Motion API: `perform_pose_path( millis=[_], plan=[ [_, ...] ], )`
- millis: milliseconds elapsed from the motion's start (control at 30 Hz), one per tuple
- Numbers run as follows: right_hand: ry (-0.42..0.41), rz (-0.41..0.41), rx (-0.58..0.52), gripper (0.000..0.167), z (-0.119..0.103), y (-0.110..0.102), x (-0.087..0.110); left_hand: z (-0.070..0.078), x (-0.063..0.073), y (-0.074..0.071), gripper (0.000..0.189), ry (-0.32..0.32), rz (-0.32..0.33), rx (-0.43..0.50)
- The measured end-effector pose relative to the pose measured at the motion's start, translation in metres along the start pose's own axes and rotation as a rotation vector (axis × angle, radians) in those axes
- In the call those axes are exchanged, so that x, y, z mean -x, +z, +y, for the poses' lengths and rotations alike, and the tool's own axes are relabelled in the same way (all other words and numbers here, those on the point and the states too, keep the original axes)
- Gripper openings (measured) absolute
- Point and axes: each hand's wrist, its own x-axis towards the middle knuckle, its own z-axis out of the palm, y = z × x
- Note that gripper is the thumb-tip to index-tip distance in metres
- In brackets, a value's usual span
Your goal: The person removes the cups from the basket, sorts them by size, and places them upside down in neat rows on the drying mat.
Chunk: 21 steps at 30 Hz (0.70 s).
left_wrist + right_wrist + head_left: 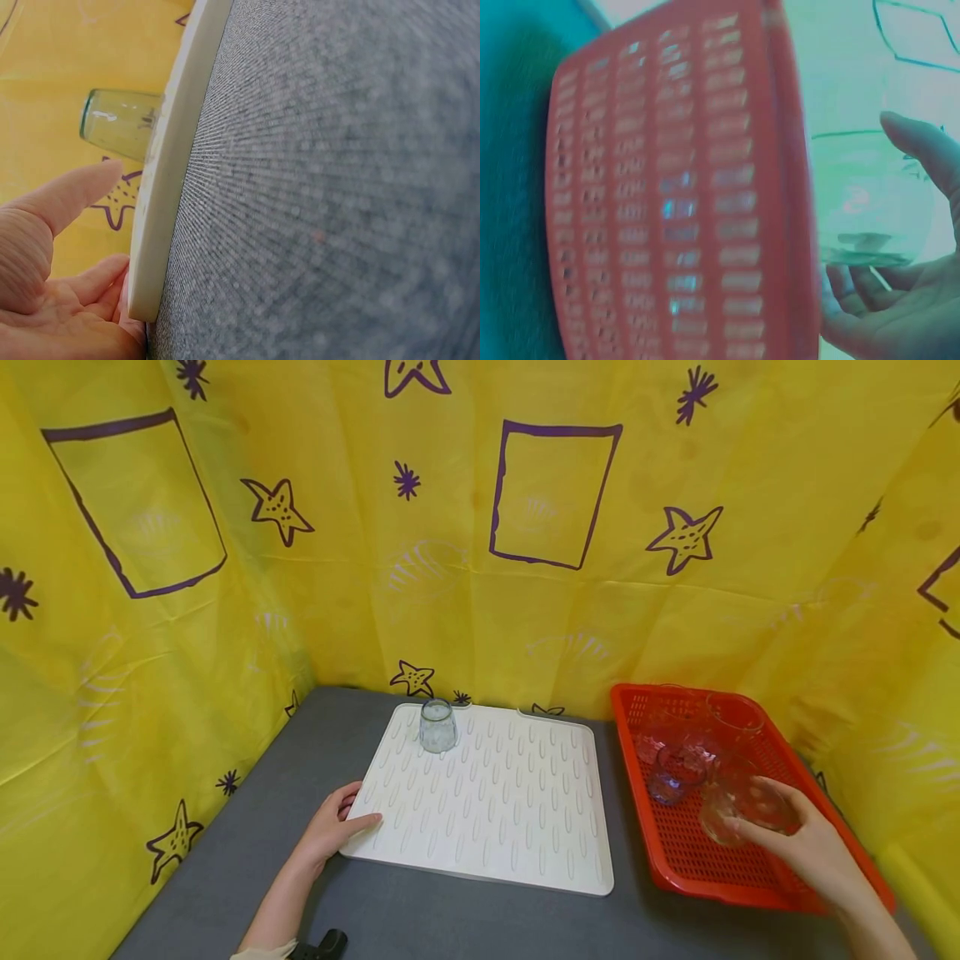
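My left hand (333, 822) is at the near left edge of a white ridged drying mat (487, 810), its fingers against the side. In the left wrist view the thumb (82, 191) stands straight, raised off the mat's top face. Toward the mat's far left corner, a clear faceted tumbler (438, 727) sits on the ridges. On the right, my right hand (813, 852) holds a clear rounded glass (716, 814) between thumb and fingers over a red plastic basket (660, 864). The right wrist view shows that glass (870, 202) just above the basket's rim.
Several more glasses lie in the basket, among them a bluish-purple one (666, 787) and a clear one (735, 714) toward the back. Mat and basket stand side by side on a grey table (420, 914). A yellow patterned cloth (337, 602) closes off the back and sides.
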Motion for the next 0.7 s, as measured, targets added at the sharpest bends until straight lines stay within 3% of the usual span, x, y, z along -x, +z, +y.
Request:
perform_pose_path(
  millis=[267,533,700],
  plan=[
    [-0.037,0.038,-0.218,0.066,-0.03,0.016,0.002,0.0,0.001,0.001,0.082,-0.006,0.006,-0.012],
    [-0.058,-0.027,-0.435,0.057,-0.061,0.033,0.003,0.001,0.0,0.002,0.082,-0.014,0.021,-0.021],
    [-0.111,-0.046,-0.474,0.058,-0.078,0.049,0.004,0.003,0.0,0.004,0.08,-0.021,0.037,-0.025]
  ],
)
